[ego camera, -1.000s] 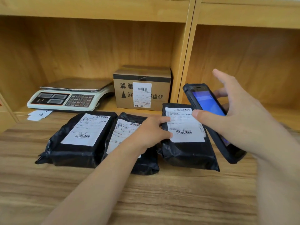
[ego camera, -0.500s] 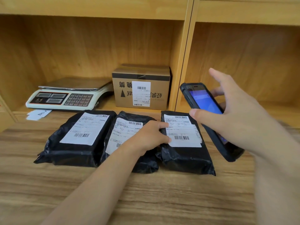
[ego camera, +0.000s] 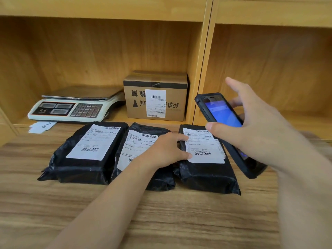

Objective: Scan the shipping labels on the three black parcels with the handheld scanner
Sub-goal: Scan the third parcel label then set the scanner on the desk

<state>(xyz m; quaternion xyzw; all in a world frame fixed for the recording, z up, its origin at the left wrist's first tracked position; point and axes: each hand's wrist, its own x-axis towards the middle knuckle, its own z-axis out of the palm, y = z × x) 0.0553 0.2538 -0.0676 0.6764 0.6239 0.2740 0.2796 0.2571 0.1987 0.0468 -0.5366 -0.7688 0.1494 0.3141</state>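
Note:
Three black parcels lie side by side on the wooden table, each with a white shipping label on top: the left parcel, the middle parcel and the right parcel. My left hand rests across the middle parcel, its fingers pressing the left edge of the right parcel's label. My right hand holds the black handheld scanner tilted above the right parcel's right side, its blue screen lit and facing me.
A white electronic scale and a labelled cardboard box stand in the wooden shelf behind the parcels. A paper slip lies under the scale's front. The shelf's upright divider rises behind the scanner.
The scene is nearly the same. My right hand and the scanner have drifted slightly left and down toward the right parcel. My left hand stays on the labels.

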